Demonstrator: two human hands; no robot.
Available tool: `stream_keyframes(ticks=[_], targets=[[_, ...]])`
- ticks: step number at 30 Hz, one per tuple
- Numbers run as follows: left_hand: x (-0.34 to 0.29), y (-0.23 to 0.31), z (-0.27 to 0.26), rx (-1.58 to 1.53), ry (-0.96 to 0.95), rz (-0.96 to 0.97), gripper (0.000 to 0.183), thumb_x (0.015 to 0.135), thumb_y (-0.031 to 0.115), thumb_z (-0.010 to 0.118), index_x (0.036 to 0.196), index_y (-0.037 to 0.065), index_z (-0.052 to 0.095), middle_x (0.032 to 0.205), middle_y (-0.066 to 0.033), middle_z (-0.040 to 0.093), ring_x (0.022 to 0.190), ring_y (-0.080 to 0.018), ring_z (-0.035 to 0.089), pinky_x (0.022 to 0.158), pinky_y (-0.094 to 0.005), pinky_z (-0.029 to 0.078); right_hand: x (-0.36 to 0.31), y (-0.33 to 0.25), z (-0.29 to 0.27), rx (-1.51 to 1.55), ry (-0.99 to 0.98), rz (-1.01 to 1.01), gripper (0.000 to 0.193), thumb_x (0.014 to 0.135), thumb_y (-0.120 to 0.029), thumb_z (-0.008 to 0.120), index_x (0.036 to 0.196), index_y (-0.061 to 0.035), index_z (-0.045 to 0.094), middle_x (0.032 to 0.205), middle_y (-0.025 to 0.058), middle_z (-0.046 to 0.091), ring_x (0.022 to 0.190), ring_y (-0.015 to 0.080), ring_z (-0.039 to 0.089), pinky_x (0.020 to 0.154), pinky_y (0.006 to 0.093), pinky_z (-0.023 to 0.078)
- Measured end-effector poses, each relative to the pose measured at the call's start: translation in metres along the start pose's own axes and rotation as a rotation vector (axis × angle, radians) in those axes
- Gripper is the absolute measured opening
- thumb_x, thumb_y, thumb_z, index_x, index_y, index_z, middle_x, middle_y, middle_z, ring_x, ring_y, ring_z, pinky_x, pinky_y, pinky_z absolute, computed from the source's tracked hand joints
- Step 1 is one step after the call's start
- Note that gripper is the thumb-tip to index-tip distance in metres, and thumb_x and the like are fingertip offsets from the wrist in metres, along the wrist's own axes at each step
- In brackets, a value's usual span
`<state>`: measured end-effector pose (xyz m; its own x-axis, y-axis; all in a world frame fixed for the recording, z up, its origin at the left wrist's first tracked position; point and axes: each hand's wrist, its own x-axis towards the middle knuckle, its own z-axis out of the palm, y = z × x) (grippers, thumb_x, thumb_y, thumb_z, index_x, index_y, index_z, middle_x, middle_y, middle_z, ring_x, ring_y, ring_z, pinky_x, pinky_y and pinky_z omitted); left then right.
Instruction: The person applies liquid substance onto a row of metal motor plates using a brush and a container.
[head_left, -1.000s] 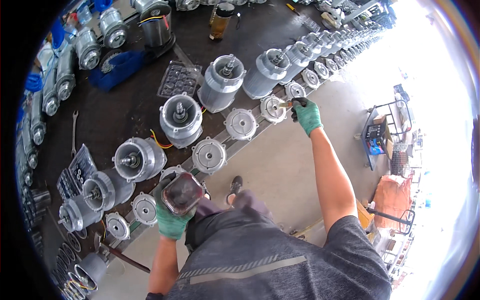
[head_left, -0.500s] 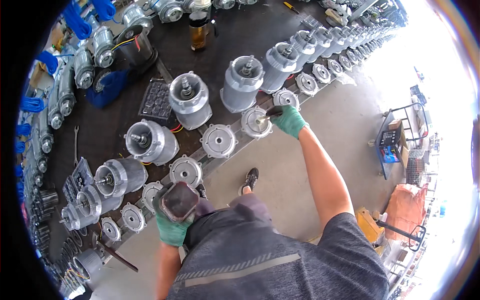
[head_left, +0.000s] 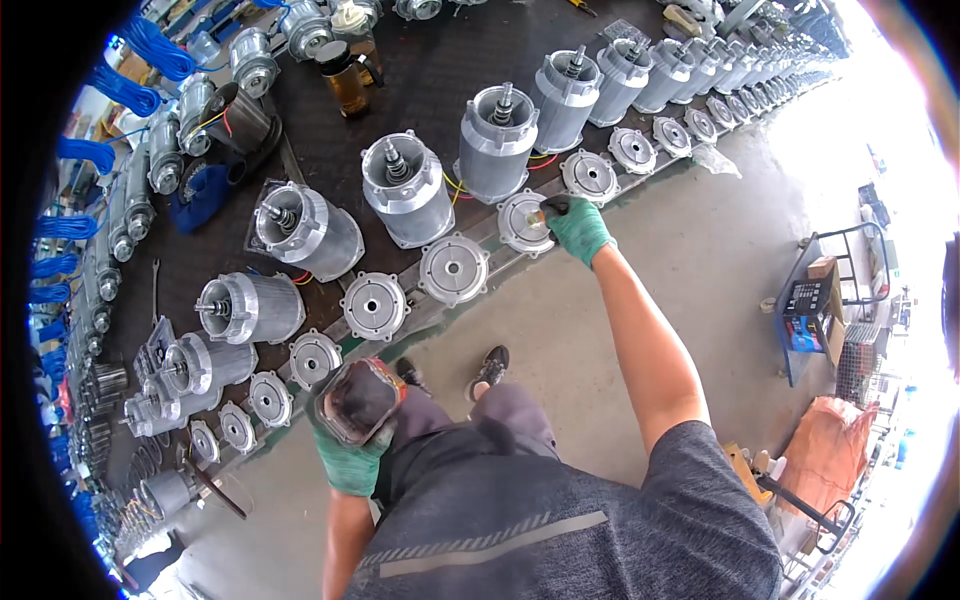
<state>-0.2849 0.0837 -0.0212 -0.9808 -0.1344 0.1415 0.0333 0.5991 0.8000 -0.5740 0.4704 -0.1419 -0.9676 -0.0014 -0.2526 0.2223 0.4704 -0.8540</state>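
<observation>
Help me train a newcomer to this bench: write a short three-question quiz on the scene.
1. What does the green-gloved left hand hold? A) squarish container with a dark inside; B) long silver wrench; C) blue cable coil.
2. True or false: the slim pale-tipped tool in the green-gloved right hand is at a ribbed silver motor housing.
3. Fill in: the see-through handled jug of amber liquid has a ___ lid.

Key: 1 A; 2 false, it is at a round silver metal cover; 3 black.
</observation>
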Motion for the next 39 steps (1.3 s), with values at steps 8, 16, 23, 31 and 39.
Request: stream_keyframes(ticks=[8,16,23,31,39], targets=[[0.008,0.008,0.027,0.092,-0.036,-0.005,0.105,0.071,0.051,0.083,0.147,0.002,0.031,0.136,-0.0158,0.043,0.126,-0.0318,0.049,0.108,-0.0428,0.040,0.009,-0.050,-0.064,-0.211,-0.160,-0.182,0.027,0.085,-0.022,0.069,0.104,-0.0035,0.072,0.093,0.0120,0.074,0.082,0.0172,0.065,0.080,0.0318,0.052],[0.081,0.026,0.083,-0.051,-0.095,0.010,0.095,0.066,0.033,0.089,0.140,0.002,0.039,0.131,-0.0150,0.048,0.121,-0.0333,0.051,0.104,-0.0430,0.042,0.040,-0.029,-0.128,0.148,0.326,0.079,0.020,0.090,-0.017,0.065,0.096,0.0006,0.072,0.072,0.0039,0.068,0.056,0.0106,0.060,0.055,0.0275,0.049],[0.148,0.028,0.126,-0.063,-0.165,0.050,0.086,0.063,0.030,0.091,0.131,0.002,0.045,0.127,-0.0164,0.050,0.118,-0.0358,0.053,0.102,-0.0436,0.044,0.078,-0.006,-0.119,0.124,0.205,0.329,0.023,0.090,-0.022,0.065,0.099,-0.0003,0.070,0.077,0.0078,0.069,0.059,0.0144,0.062,0.055,0.0304,0.052],[0.186,0.040,0.152,-0.154,-0.247,0.027,0.100,0.067,0.033,0.090,0.142,0.001,0.032,0.138,-0.0151,0.045,0.126,-0.0293,0.050,0.106,-0.0402,0.043,0.098,-0.037,-0.159,-0.674,-0.369,-0.073,0.023,0.089,-0.014,0.057,0.105,-0.0094,0.072,0.103,0.0103,0.072,0.093,0.0259,0.067,0.088,0.0331,0.051],[0.208,0.086,0.198,-0.282,-0.181,-0.080,0.099,0.067,0.039,0.089,0.141,0.002,0.036,0.137,-0.0148,0.046,0.124,-0.0295,0.050,0.105,-0.0413,0.043,0.110,-0.016,-0.256,0.137,0.233,0.252,0.020,0.093,-0.013,0.062,0.106,0.0001,0.068,0.079,0.0064,0.067,0.054,0.0116,0.058,0.047,0.0272,0.048]])
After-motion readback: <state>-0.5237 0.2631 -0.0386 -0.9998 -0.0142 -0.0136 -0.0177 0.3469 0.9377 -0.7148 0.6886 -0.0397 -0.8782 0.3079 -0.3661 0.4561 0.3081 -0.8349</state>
